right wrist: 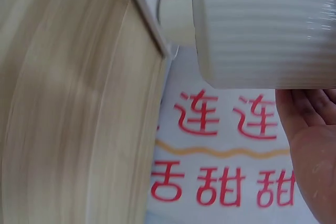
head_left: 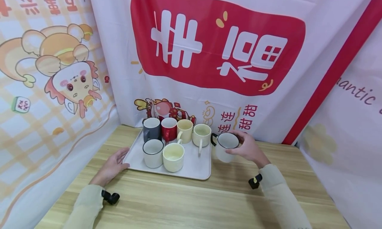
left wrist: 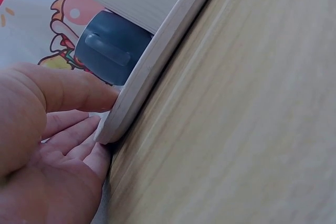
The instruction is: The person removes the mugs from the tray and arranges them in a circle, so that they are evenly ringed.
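A white mug (head_left: 224, 152) with a black rim and black handle is in my right hand (head_left: 245, 147), just right of the tray. Thumb and fingers grip its sides, and the right wrist view shows the ribbed mug (right wrist: 262, 30) held above the table. My left hand (head_left: 111, 166) holds the left front corner of the white tray (head_left: 191, 171), its thumb (left wrist: 84, 90) on the rim. On the tray stand a dark grey mug (head_left: 152, 131), a red mug (head_left: 169, 129), two cream mugs (head_left: 185, 132) (head_left: 201, 136), a black-rimmed white mug (head_left: 153, 154) and a pale yellow mug (head_left: 173, 157).
The tray lies on a wood-grain table (head_left: 179, 202). Behind it hangs a white cloth with a red printed panel (head_left: 215, 43). More printed cloth (head_left: 59, 73) closes off the left side, and a white cloth (head_left: 343, 139) the right.
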Motion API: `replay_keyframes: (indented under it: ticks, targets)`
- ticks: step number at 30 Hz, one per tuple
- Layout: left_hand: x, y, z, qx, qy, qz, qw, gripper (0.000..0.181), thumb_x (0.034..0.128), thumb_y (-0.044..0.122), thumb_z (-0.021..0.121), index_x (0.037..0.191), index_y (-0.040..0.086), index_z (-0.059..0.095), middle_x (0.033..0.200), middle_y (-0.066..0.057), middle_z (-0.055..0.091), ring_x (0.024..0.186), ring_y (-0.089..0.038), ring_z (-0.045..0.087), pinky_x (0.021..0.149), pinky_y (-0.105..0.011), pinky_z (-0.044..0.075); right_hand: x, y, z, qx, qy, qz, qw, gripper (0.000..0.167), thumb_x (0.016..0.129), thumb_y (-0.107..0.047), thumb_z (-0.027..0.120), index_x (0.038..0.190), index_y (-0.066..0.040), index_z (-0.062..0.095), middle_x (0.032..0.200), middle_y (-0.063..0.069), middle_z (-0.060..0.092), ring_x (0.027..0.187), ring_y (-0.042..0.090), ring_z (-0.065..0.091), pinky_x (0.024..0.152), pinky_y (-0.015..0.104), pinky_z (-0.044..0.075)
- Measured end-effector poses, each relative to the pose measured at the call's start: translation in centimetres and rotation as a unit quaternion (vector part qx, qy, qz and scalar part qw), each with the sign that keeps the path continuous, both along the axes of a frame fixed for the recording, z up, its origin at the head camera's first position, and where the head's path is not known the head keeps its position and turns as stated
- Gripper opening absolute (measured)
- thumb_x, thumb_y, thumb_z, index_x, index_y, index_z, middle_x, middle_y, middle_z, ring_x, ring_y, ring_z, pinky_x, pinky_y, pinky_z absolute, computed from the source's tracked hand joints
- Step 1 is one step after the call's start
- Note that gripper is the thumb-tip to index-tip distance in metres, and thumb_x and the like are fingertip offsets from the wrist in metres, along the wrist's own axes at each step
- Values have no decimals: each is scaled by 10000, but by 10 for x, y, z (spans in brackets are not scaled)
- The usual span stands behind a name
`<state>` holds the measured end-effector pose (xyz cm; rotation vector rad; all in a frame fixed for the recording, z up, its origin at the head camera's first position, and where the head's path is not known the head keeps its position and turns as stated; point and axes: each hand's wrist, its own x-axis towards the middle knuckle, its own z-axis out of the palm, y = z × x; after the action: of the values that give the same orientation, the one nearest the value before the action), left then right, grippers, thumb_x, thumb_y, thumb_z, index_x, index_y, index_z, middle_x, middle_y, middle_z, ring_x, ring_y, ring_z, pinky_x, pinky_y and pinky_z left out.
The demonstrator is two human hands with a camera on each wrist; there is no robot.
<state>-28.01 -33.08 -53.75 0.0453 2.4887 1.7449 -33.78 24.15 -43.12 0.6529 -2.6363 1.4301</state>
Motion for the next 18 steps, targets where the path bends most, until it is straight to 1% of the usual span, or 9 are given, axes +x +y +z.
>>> replay_keyframes:
  ticks: [6,10,14,18]
  targets:
    - [0,0,1,39,-54,42,10000,854,974,-68,605,1674,-23,118,1748,-283,130,1628,-465,146,1344,-574,207,-9,14,-10,27,-137,-225,9997,804,780,-240,953,1476,-99,578,1403,135,669,1251,333,664,1098,483,576]
    - [-1,-1,0,40,-100,56,9999,853,976,-60,609,1676,-15,123,1749,-280,127,1629,-462,145,1348,-574,205,-16,18,-20,-27,-171,-412,9990,816,787,-245,950,1490,-93,566,1418,149,658,1263,338,661,1100,455,572]
    - [-1,-1,-1,52,-83,58,9999,855,973,-53,614,1676,-13,129,1751,-275,128,1630,-458,145,1347,-572,204,-22,20,-32,-152,-270,-592,9978,831,783,-262,953,1494,-85,560,1431,164,639,1277,358,652,1109,473,567]
    - [-1,-1,-1,111,14,32,9999,853,969,-55,617,1672,-25,134,1748,-281,140,1630,-456,150,1341,-560,207,-29,21,-44,-163,-318,-730,9967,868,773,-277,958,1506,-72,542,1453,192,613,1282,383,645,1114,495,569]
